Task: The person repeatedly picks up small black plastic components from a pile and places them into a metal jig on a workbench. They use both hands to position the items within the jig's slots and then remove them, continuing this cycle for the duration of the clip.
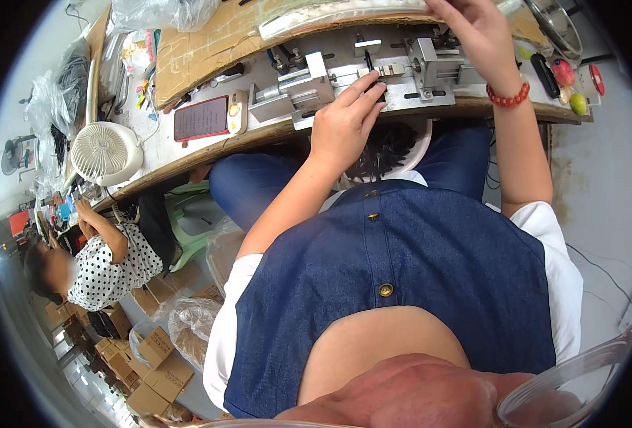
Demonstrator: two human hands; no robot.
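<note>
My left hand (346,127) reaches to a small metal block fixture (391,70) at the bench's front edge. Its fingers are closed around a small black piece (381,88) at the fixture, mostly covered by the fingertips. A thin black rod (368,60) stands just behind them. On either side sit a left metal clamp unit (296,90) and a right metal clamp unit (430,68). My right hand (478,41), a red bead bracelet at its wrist, is raised beyond the right unit by a long pale tray (344,17). Its visible fingers are stretched apart; the upper frame edge cuts them off.
Left on the bench are a phone (200,118) in a red case and a white fan (105,152). Cardboard (209,53) lies behind. A metal bowl (555,27) stands far right. Below the edge, a tub (419,146) holds black pieces. A co-worker (120,253) sits left.
</note>
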